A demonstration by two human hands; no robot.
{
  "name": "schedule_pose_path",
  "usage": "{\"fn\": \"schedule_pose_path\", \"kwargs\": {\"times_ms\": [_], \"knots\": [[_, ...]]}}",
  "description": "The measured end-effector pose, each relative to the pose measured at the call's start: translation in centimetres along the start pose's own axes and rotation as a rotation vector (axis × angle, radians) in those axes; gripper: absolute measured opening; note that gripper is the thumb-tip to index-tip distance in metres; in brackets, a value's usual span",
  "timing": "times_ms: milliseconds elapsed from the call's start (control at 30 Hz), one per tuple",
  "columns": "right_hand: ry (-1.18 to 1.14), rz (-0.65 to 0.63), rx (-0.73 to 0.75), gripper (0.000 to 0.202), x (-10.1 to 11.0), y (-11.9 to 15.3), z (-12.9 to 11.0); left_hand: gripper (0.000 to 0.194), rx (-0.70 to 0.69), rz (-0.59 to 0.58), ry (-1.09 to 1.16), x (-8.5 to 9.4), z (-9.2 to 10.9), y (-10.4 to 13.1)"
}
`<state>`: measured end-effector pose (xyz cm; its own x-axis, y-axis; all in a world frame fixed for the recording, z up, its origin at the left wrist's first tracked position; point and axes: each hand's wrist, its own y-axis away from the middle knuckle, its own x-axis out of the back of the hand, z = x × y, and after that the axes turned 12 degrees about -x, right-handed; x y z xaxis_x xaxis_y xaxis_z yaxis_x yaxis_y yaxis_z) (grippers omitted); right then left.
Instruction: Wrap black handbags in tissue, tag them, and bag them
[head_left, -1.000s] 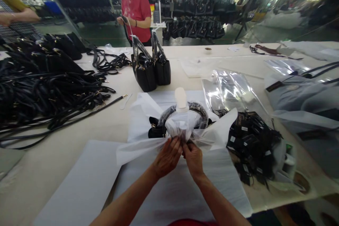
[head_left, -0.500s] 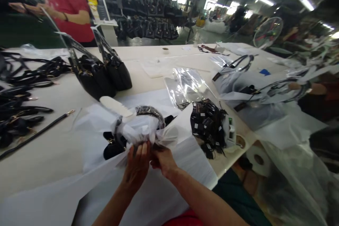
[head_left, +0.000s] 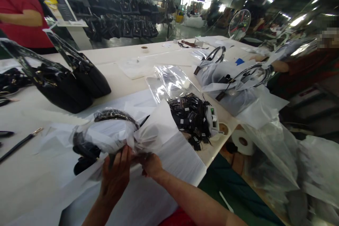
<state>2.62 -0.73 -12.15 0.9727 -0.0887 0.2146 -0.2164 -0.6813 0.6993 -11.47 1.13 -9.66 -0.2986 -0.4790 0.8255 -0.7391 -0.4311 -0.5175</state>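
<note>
A black bag [head_left: 87, 153] lies on white paper at the table's near side, partly wrapped in thin white tissue [head_left: 111, 136], its plastic-covered handle [head_left: 113, 114] arching over the top. My left hand [head_left: 117, 169] presses against the tissue on the bag's near side, fingers together; what lies under the fingertips is hidden. Just right of it, my right hand [head_left: 150, 165] is closed at the edge of the bag and wrapping, its fingertips hidden. Crumpled tissue [head_left: 150, 137] stands up beyond the right hand.
Two black bags [head_left: 92, 77] stand at the back left. Black tags [head_left: 190, 116] are heaped to the right, beside clear plastic sheets [head_left: 174, 81]. Tissue-filled bags [head_left: 217, 72] lie farther right, near another person's arm [head_left: 280, 66]. A strap [head_left: 21, 146] lies at left.
The view has turned right, so the table's things sit farther left. The pale, flat piece over the bag's handle no longer rests there. Both hands stay at the wrapping.
</note>
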Motion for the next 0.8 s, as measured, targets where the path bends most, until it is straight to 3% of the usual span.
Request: {"fn": "schedule_pose_path", "kwargs": {"times_ms": [100,200,267,400,567,667,800], "knots": [[0.142,0.124,-0.034,0.050,2.9,-0.6,2.7,0.052,-0.012,0.006,-0.007,-0.1,0.1,0.3],[0.188,0.350,0.034,0.029,7.9,-1.1,4.6,0.051,-0.027,-0.021,-0.035,0.0,0.1,0.7],[0.199,0.514,0.106,0.017,11.9,-2.0,5.0,0.051,-0.035,-0.057,-0.058,0.2,0.0,0.9],[0.200,0.681,0.244,0.031,18.0,-5.1,3.9,0.051,-0.097,-0.112,-0.114,0.4,-0.3,1.2],[0.119,0.657,0.336,0.006,20.7,-8.1,2.6,0.052,-0.079,-0.180,-0.073,0.6,-0.6,1.2],[-0.001,0.688,0.356,0.022,22.1,-7.9,2.0,0.054,-0.053,-0.128,-0.023,1.0,-0.4,1.3],[-0.186,0.739,0.362,0.043,24.6,-5.2,0.7,0.053,-0.025,0.021,0.060,1.9,1.5,0.1]]}}
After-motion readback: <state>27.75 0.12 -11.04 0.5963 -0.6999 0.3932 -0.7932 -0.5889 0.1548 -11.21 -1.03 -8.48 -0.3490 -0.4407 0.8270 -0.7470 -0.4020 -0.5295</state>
